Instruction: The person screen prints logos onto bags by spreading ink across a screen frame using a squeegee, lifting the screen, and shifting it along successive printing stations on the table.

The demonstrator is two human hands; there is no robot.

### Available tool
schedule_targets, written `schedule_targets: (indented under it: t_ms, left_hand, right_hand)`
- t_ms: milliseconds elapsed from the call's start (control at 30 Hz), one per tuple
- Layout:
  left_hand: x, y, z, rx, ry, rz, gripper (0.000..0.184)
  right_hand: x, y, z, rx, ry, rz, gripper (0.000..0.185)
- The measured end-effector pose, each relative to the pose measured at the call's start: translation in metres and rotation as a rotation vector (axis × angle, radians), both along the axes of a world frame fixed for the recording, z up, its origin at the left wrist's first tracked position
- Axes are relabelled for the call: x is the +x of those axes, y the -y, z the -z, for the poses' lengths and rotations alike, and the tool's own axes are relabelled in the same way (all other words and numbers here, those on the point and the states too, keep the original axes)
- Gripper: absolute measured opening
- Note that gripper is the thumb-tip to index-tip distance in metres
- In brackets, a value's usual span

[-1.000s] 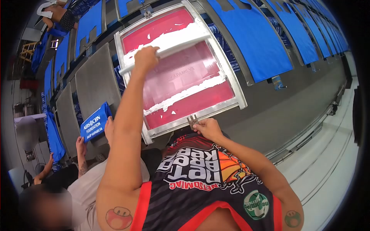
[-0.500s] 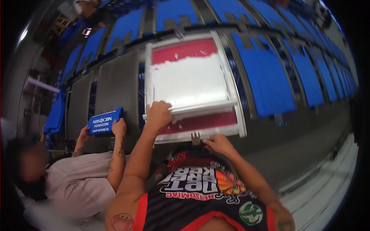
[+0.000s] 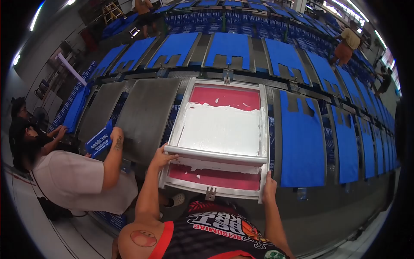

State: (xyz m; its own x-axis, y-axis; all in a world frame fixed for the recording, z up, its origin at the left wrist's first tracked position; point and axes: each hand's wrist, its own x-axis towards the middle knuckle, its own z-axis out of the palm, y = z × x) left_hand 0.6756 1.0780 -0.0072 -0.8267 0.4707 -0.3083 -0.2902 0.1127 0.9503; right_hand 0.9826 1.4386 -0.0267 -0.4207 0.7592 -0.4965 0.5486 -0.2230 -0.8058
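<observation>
In front of me a screen printing frame (image 3: 266, 129) lies over a board, its red mesh (image 3: 226, 96) partly covered in white ink (image 3: 220, 129). A long squeegee (image 3: 215, 154) rests across the lower part of the mesh. My left hand (image 3: 160, 158) is closed around the frame's left side, against the squeegee's left end. On the opposite side, my right hand (image 3: 270, 188) grips the frame's right rail near its lower corner. A metal bracket (image 3: 210, 194) sticks out from the frame's near edge.
Bare dark boards (image 3: 148, 114) stand to the left; blue bag-shaped fabric pieces (image 3: 300, 142) lie on boards to the right and on the row behind. Beside me on the left, a co-worker (image 3: 77, 172) holds a printed blue piece (image 3: 101, 140). Other people stand farther off.
My view has tilted up and shifted, so the frame appears lower. My right hand has gone from the near-edge bracket to the right rail. My left hand has shifted to the left side.
</observation>
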Motion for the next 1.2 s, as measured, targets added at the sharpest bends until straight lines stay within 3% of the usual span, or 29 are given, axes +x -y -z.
schedule_targets:
  t_ms: [100, 233, 333, 400, 500, 633, 733, 1033, 1200]
  left_hand:
    - [0.011, -0.012, -0.036, -0.035, 0.009, -0.069, 0.067]
    - [0.0, -0.016, -0.013, -0.015, -0.082, 0.07, 0.067]
    - [0.001, -0.011, -0.008, 0.008, -0.099, -0.017, 0.063]
    - [-0.006, -0.007, 0.001, -0.024, -0.102, -0.009, 0.057]
    - [-0.002, -0.008, -0.014, -0.069, -0.131, -0.001, 0.046]
    - [0.003, -0.011, -0.025, -0.143, -0.153, -0.018, 0.036]
    - [0.0, -0.012, -0.021, -0.165, -0.145, -0.021, 0.041]
    - [-0.005, -0.012, 0.009, -0.214, -0.126, -0.002, 0.044]
    - [-0.003, -0.001, 0.031, -0.056, -0.164, -0.05, 0.042]
  right_hand:
    - [0.007, 0.001, -0.023, -0.074, -0.024, 0.13, 0.06]
    - [0.022, 0.008, 0.004, 0.083, -0.085, 0.113, 0.054]
    - [0.023, 0.018, 0.011, 0.05, -0.154, 0.189, 0.058]
    - [0.024, 0.022, 0.013, 0.052, 0.003, 0.14, 0.064]
    - [0.026, 0.026, -0.007, 0.061, 0.016, 0.119, 0.068]
    - [0.022, 0.012, 0.011, 0.098, 0.027, 0.096, 0.073]
    - [0.022, 0.014, -0.01, 0.118, 0.052, 0.09, 0.075]
    - [0.006, -0.002, 0.021, 0.176, 0.042, -0.02, 0.071]
    - [0.006, 0.001, 0.033, 0.182, 0.111, 0.007, 0.075]
